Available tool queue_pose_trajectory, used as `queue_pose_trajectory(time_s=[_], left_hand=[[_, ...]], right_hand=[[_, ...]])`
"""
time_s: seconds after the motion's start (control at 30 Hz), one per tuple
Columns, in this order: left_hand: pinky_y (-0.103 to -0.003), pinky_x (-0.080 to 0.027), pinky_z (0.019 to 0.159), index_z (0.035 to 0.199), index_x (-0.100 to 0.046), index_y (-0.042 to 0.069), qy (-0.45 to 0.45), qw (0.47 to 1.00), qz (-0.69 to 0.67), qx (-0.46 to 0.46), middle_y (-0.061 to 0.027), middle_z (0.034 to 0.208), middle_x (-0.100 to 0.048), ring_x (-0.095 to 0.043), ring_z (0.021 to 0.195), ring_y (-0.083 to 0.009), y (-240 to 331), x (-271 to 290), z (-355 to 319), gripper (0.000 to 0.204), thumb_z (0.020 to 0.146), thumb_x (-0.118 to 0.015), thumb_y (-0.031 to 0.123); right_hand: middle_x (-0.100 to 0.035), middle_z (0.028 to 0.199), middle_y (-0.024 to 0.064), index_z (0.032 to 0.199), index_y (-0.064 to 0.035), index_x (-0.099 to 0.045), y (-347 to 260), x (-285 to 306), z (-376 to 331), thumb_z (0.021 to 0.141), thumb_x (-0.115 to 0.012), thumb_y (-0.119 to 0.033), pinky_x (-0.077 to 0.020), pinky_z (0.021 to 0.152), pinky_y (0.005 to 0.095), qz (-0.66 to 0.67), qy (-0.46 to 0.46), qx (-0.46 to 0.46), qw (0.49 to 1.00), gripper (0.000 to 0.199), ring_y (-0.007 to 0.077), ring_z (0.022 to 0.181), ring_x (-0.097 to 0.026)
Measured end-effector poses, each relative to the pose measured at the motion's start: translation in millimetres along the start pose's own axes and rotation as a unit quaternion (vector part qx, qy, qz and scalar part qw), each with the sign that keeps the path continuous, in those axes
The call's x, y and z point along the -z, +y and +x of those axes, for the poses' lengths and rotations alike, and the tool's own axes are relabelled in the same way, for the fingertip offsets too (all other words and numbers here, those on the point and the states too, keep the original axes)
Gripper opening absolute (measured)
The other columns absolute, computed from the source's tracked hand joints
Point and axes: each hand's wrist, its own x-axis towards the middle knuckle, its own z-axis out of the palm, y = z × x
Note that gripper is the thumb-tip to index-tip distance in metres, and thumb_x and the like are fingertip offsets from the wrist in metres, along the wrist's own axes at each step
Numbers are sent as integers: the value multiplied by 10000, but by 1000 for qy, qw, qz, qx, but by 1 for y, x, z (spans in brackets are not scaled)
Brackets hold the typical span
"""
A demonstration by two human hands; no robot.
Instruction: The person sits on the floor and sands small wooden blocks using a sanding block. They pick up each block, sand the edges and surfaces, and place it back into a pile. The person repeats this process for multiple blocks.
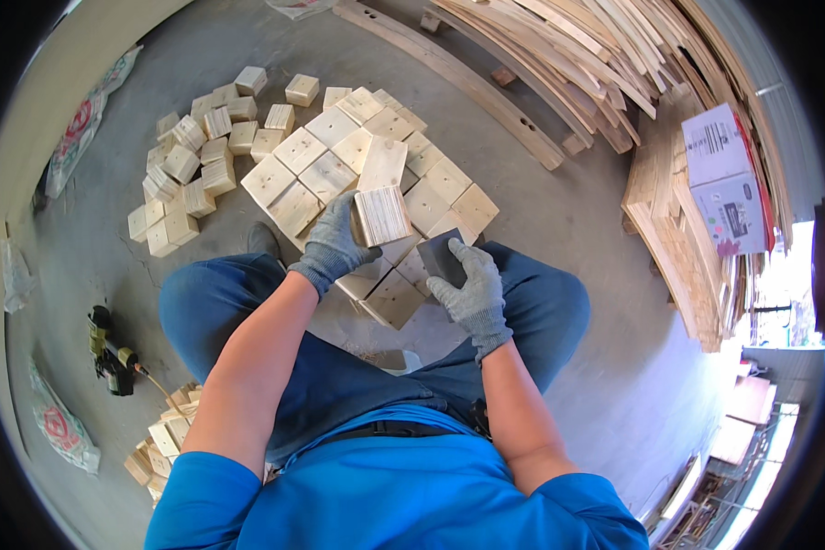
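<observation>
A person in a blue shirt and blue trousers sits over a grey concrete floor [559, 211] and looks down at both hands, which wear grey gloves. The left hand [333, 246] holds a small wooden block [381, 215], with its fingers wrapped around the block's left side, so this hand is closed on it. The block is lifted a little above a big group of flat wooden squares [339, 165] that lie side by side on the floor in front of the knees. The right hand [472, 291] holds a dark grey sanding block [441, 257], and its fingers are curled tight around it, just beside the wooden block. Toward the far left part of the floor is a loose pile of small blocks [197, 160]. Near the left edge of the floor lies a green and black power tool [110, 356] with a cord. By the person's left elbow is another heap of small blocks [163, 442]. Along the far right side of the floor, long wooden planks [559, 55] are stacked, and a cardboard box [726, 179] rests on a stack of wood there
</observation>
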Motion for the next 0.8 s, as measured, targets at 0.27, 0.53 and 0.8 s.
queue_pose_trajectory(time_s=[0.27, 0.53, 0.8], left_hand=[[-398, -537, 1083, 1418, -531, 11, 185, 977, -65, -78, -167, 1334, -638, -639, 1233, -292, 23, 40, -1, 911, 675, -999, 257], [-378, -590, 989, 1419, -628, -4, 141, 895, -400, 139, -135, 1275, -741, -723, 1139, -256, 8, 84, 0, 528, 982, -806, 233], [-500, -601, 986, 1444, -635, 100, 68, 772, -599, 198, -113, 1320, -720, -701, 1206, -282, 28, 53, -6, 445, 1071, -705, 331]], right_hand=[[-655, 1414, 203, 1481, -117, -653, 29, -15, 3, 817, -915, -393, -463, 1155, 497, -21, -44, -104, 993, 765, 400, 1317, -607], [-661, 1381, 244, 1489, -114, -653, 17, -36, 26, 825, -911, -431, -492, 1123, 478, -22, -51, -152, 987, 779, 417, 1285, -632], [-706, 1318, 245, 1500, -65, -636, -1, -55, 52, 828, -908, -447, -539, 1076, 460, -45, -33, -143, 988, 820, 414, 1223, -679]])
